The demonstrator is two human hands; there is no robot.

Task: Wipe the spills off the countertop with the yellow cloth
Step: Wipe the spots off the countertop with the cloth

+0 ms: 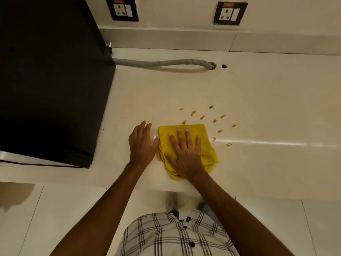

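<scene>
At the far left I see a large black box-shaped appliance (49, 80), cut off by the frame's top and left edges, so I cannot make out what it is. A grey ribbed hose (162, 63) runs from behind it into a hole in the cream stone worktop (267, 100); its start is hidden by the appliance. My left hand (142, 145) lies flat on the worktop, fingers together and extended, holding nothing, its thumb touching the left edge of the folded yellow cloth (208, 150). My right hand (185, 152) presses palm-down on the cloth with fingers spread wide, covering much of its middle. The cloth sits near the worktop's front edge. Just beyond and right of it lie scattered small brown spill drops (203, 117); whether more lie under the cloth I cannot tell.
</scene>
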